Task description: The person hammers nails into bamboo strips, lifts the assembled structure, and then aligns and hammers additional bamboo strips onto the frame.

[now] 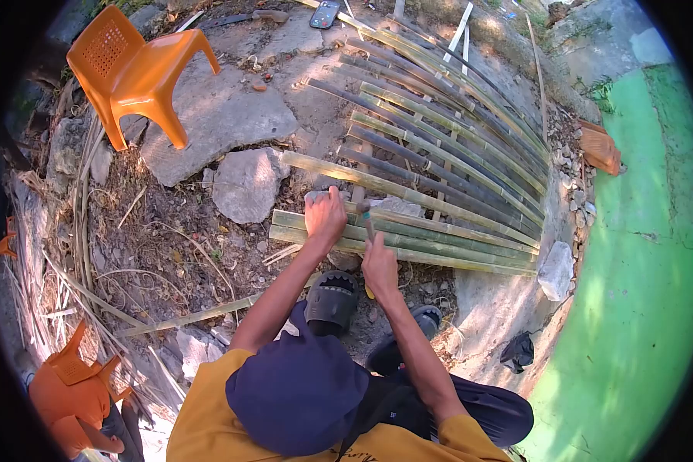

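Observation:
My right hand (379,266) is wrapped round the handle of a hammer (369,225), its head raised over the bamboo strips. My left hand (325,215) is closed over the left part of the nearest green bamboo strips (439,250). Whatever its fingers pinch is hidden. These strips lie side by side just beyond my feet. Farther out, a row of spaced bamboo strips (431,165) fans across thinner cross pieces (362,165).
An orange plastic chair (142,73) stands at the upper left near flat stones (250,185). A phone (325,14) lies at the top. Green-painted ground (624,254) and a brick (599,146) are on the right. Another person in orange (69,393) sits at the lower left.

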A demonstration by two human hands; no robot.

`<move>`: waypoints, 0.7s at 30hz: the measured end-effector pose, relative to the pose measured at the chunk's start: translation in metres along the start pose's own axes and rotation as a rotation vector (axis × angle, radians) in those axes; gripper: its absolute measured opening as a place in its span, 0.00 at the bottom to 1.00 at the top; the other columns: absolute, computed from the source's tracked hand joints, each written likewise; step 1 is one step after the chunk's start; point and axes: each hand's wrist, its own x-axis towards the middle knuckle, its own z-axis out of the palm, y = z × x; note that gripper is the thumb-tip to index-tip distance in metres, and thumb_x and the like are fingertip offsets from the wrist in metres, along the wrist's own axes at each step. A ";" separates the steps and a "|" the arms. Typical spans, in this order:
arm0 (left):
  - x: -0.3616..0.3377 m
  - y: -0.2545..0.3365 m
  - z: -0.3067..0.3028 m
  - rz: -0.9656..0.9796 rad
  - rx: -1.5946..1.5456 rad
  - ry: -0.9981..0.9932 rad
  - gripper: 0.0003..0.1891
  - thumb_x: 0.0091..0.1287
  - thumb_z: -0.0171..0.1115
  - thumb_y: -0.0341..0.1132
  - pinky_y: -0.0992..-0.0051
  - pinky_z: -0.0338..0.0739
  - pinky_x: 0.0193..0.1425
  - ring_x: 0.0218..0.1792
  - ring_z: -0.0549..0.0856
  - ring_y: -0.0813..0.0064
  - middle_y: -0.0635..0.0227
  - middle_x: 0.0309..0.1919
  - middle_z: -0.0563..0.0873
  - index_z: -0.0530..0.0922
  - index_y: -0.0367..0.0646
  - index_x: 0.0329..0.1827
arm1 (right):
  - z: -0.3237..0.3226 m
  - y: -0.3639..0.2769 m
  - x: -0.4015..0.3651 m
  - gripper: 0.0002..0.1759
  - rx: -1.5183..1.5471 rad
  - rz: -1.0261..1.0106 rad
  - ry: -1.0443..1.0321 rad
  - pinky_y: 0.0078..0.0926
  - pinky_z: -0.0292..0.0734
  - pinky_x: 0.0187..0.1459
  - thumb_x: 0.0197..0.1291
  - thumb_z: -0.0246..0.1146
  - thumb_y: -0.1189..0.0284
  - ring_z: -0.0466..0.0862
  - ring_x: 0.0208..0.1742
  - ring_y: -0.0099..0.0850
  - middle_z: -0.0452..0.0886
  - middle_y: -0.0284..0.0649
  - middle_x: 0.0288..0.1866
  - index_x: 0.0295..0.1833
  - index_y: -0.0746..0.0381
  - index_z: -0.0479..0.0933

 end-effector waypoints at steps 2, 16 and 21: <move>-0.004 0.002 0.000 -0.007 0.014 -0.042 0.12 0.80 0.49 0.40 0.50 0.73 0.57 0.42 0.89 0.51 0.54 0.34 0.90 0.74 0.41 0.47 | 0.001 0.008 0.000 0.14 -0.229 0.128 -0.236 0.64 0.71 0.31 0.80 0.53 0.65 0.82 0.33 0.68 0.80 0.65 0.27 0.48 0.67 0.67; -0.022 0.011 -0.036 0.364 -0.077 -0.049 0.35 0.76 0.57 0.53 0.50 0.55 0.81 0.81 0.61 0.50 0.48 0.78 0.66 0.66 0.36 0.77 | -0.268 0.095 0.105 0.19 -0.849 0.008 -0.284 0.65 0.78 0.36 0.79 0.53 0.56 0.86 0.34 0.63 0.85 0.59 0.32 0.51 0.64 0.70; -0.041 0.009 -0.032 0.573 0.004 -0.281 0.51 0.73 0.57 0.63 0.46 0.36 0.88 0.88 0.45 0.52 0.49 0.87 0.50 0.52 0.32 0.86 | -0.355 0.151 0.021 0.20 -0.861 0.232 -0.247 0.64 0.79 0.43 0.78 0.55 0.55 0.86 0.39 0.63 0.85 0.60 0.34 0.51 0.63 0.72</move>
